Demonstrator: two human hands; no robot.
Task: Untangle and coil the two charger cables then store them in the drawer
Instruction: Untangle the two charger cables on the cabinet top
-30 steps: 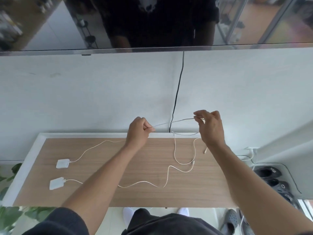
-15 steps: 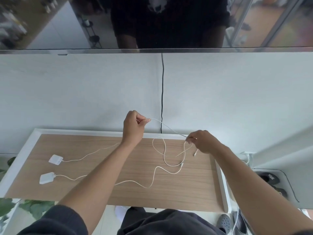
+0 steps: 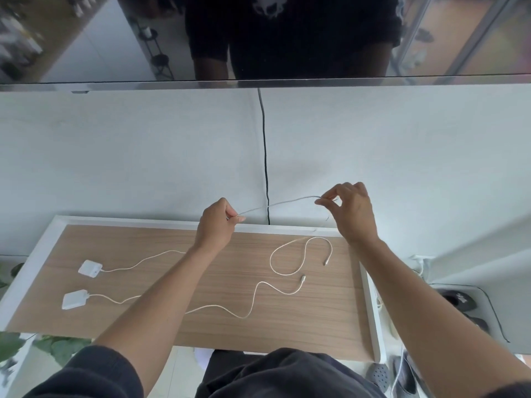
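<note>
1. The left hand (image 3: 217,226) is pinching one white charger cable (image 3: 283,203) between thumb and curled fingers, above the far rim of the table (image 3: 143,221).
2. The right hand (image 3: 355,215) is pinching the same cable between thumb and forefinger, higher and to the right, so a short span is stretching through the air between the two hands.
3. Beyond the right hand this cable is dropping to the wooden tabletop and looping, its plug (image 3: 326,261) lying near the right end. Its other end is running to a white adapter (image 3: 90,268) at the left.
4. The second cable (image 3: 253,300) is lying flat in loose waves, apart from the first, between the nearer adapter (image 3: 74,299) and its own plug (image 3: 302,278).
5. The left forearm is crossing over both cables and hiding a stretch of each.
6. A black cord (image 3: 265,153) is hanging down the white wall behind the raised span.
7. A dark glossy screen (image 3: 86,38) above is reflecting the person. A pale print on the reflected shirt is too blurred to read.
8. Plant leaves (image 3: 60,347) are showing at lower left, and dark shoes (image 3: 459,301) are lying on the floor at right.
</note>
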